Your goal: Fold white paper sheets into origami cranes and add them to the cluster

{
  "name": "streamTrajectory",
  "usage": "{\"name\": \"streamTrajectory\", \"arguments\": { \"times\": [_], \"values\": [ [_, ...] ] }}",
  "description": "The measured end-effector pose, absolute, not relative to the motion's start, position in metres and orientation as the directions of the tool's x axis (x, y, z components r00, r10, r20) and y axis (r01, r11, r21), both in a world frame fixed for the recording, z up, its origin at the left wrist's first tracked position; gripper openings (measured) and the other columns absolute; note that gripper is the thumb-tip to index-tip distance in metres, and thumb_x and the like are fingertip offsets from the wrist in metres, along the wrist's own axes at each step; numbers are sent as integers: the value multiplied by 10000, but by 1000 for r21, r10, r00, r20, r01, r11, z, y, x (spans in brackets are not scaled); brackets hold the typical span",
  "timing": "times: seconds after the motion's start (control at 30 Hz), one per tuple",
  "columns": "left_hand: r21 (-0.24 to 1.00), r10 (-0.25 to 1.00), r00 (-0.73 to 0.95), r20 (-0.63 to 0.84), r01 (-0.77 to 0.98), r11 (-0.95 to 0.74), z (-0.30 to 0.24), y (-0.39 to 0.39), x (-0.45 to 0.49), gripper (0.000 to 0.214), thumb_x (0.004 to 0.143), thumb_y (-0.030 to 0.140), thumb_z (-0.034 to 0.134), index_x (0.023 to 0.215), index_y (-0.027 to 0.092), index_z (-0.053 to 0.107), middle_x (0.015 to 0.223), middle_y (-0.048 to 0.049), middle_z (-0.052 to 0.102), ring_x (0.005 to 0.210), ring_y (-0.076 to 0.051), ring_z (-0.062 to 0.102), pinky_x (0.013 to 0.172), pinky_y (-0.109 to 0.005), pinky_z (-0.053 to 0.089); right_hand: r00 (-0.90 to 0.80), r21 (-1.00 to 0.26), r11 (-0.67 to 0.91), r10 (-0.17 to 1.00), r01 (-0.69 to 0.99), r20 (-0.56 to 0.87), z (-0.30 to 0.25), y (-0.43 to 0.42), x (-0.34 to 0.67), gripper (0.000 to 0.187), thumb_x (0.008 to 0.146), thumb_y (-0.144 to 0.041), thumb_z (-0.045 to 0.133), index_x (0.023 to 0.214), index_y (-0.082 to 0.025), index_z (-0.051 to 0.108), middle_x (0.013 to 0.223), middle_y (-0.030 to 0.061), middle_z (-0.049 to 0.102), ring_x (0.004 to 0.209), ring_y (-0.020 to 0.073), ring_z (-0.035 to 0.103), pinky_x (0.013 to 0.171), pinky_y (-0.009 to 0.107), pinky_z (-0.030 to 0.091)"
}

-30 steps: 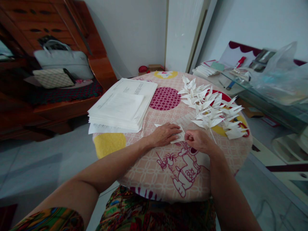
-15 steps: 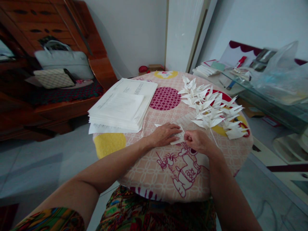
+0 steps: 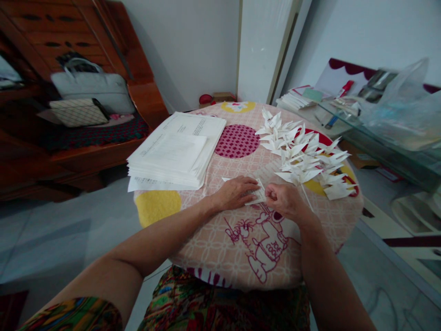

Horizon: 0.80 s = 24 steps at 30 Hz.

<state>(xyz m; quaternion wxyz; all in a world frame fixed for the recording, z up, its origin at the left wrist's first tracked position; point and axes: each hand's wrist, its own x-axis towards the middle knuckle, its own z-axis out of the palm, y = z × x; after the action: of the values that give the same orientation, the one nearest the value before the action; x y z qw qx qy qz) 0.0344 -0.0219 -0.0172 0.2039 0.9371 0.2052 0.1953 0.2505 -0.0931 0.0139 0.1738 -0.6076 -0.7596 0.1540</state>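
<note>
Since the earlier frame, only the right hand (image 3: 285, 200) had shifted, very slightly; the left hand (image 3: 235, 191) and the paper stack (image 3: 188, 126) stayed put. On the cloth-covered surface (image 3: 206, 243), well right of the stack, a cluster of paper cranes (image 3: 292, 151) looked finished. The folded paper (image 3: 260, 197) being worked seemed only partway: it lay flat, no wings or neck showing, so shaping appeared left to do. A smaller sheet (image 3: 181, 154) atop the stack looked unfolded. The folded paper was right of the stack and nearer the person, beneath the left hand's extended fingers; the right hand, curled into a fist, met its right edge, though whether it pinched paper I could not tell.
</note>
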Motion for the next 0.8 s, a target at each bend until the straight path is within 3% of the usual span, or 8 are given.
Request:
{"name": "streamTrajectory", "arguments": {
  "times": [0.17,0.47,0.8],
  "values": [
    [464,463,841,280,304,-832,-17,-22,34,357,955,324,554,1260,160,644,1327,-135,638,1204,-256,595,1026,-427,487,-229,-504,240,970,830,86,11,-92,262,94,730,-140,541,678,-192,599,538,-42,512,500,105,405,548,254,264],
    [458,458,840,291,298,-838,-16,-22,35,337,970,307,525,1237,145,653,1308,-135,650,1194,-252,602,1025,-421,489,-291,-516,231,956,825,-37,16,-93,252,132,715,-104,534,711,-185,639,543,-37,546,508,109,444,538,248,266],
    [453,459,839,290,302,-839,-17,-22,36,339,979,292,506,1238,130,654,1304,-139,652,1194,-251,600,1033,-421,479,-292,-434,253,956,865,-25,13,-94,248,108,715,-85,557,688,-172,616,561,-28,550,513,97,424,548,255,233]
  ]
}}
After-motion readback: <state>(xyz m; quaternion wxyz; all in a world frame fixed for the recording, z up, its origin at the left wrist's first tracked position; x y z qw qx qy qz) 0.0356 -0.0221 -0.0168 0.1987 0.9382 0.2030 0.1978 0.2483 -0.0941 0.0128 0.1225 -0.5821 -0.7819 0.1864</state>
